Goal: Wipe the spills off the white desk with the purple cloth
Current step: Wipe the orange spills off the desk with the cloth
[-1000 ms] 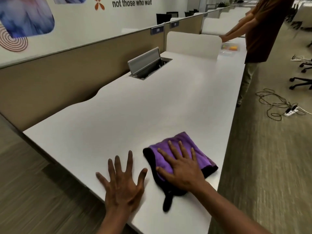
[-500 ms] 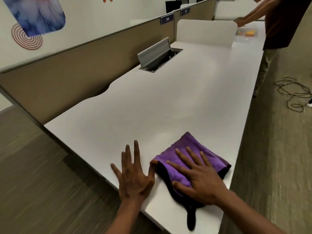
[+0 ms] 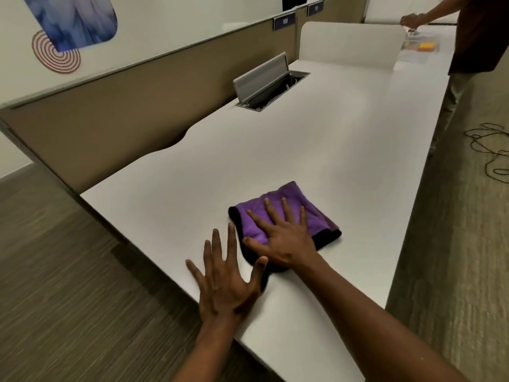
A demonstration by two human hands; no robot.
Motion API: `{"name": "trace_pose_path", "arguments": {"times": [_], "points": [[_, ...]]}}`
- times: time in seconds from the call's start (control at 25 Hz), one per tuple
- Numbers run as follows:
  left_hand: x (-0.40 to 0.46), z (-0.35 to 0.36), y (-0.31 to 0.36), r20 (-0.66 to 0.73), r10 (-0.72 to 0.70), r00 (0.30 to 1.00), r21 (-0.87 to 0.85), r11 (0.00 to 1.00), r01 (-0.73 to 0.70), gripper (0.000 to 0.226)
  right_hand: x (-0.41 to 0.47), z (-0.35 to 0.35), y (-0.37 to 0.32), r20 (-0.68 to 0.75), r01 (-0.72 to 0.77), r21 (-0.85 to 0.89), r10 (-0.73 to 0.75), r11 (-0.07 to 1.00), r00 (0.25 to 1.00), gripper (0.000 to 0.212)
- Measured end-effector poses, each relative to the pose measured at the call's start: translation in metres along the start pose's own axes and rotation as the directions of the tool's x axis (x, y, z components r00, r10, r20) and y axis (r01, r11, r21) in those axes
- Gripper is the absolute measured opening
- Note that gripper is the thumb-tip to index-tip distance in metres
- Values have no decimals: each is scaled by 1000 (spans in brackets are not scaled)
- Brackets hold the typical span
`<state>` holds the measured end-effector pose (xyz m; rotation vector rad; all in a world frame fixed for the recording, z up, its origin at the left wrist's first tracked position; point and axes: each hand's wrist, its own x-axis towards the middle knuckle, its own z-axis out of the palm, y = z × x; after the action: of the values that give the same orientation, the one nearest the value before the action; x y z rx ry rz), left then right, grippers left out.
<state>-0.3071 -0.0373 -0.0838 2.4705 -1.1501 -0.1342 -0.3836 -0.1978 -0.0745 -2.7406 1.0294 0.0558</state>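
Near the front corner of the long white desk [image 3: 289, 150], a folded purple cloth with a black underside and black edging [image 3: 278, 216] lies flat on the surface, a little way in from the near edge. On top of it the right hand [image 3: 283, 238] presses palm down, its fingers straight and spread across the purple fabric, its thumb lying on the cloth's near left side where the black edge curls out. Just to the left, the left hand [image 3: 225, 282] rests flat on the bare desk top with fingers straight and fanned apart; its thumb reaches up to the dark near edge of the cloth and seems to touch it. Farther back on the desk, a grey metal cable hatch with its lid tilted up [image 3: 267, 84] sits near the tan fabric partition panel [image 3: 110, 106] that runs along the desk's left side. A white rounded divider screen [image 3: 349, 45] stands across the desk beyond the hatch. At the far right another person in a dark brown shirt [image 3: 479, 37] stands beside the desk with a hand over it, and a tangle of black cable [image 3: 490, 147] lies on the carpet.
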Motion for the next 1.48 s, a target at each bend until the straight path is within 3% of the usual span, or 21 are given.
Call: {"name": "trace_pose_path", "arguments": {"times": [0.12, 0.24, 0.32, 0.4, 0.56, 0.64, 0.76, 0.84, 0.92, 1.12, 1.32, 1.48], "points": [[-5, -2, -1, -29, 17, 999, -46, 999, -18, 91, -59, 13, -6, -39, 180, -1, -180, 984, 983, 68], [-10, -6, 2, 5, 4, 1000, -39, 999, -4, 93, -119, 13, 39, -47, 220, -22, -221, 975, 974, 68], [-9, -7, 4, 31, -13, 999, 6, 1000, 13, 95, -124, 4, 82, 9, 145, -53, -144, 988, 989, 70], [-10, -6, 7, 68, -34, 997, 44, 999, 31, 95, -101, -9, 108, 1, -24, -86, 24, 996, 1000, 75], [-8, -6, 3, 81, -38, 996, 56, 998, 34, 98, -22, -5, 80, -70, -329, 9, 328, 944, 942, 79], [-7, -6, 4, 71, -34, 997, 33, 999, 32, 100, 2, -2, 45, -75, -324, 19, 325, 946, 943, 78], [-4, -7, 2, 24, -5, 1000, -27, 1000, 6, 102, 4, 4, 1, -69, -130, 15, 130, 991, 989, 76], [-5, -7, -1, 11, 10, 1000, -52, 999, -9, 104, -25, 12, -14, -65, -14, 5, 15, 1000, 998, 72], [-8, -9, -2, -4, 23, 1000, -72, 997, -23, 105, -74, 18, -14, -88, 12, 39, -9, 999, 996, 67], [-9, -10, 0, 44, 9, 999, -38, 999, -8, 105, -180, 19, 36, -81, -137, 5, 137, 991, 987, 72], [-5, -8, 3, 85, -15, 996, 33, 999, 12, 103, -94, 0, 95, -93, -369, 7, 368, 929, 925, 82], [-5, -5, -6, 92, -33, 995, 58, 998, 28, 102, -74, 8, 74, -84, -366, 40, 368, 930, 926, 79]]}}
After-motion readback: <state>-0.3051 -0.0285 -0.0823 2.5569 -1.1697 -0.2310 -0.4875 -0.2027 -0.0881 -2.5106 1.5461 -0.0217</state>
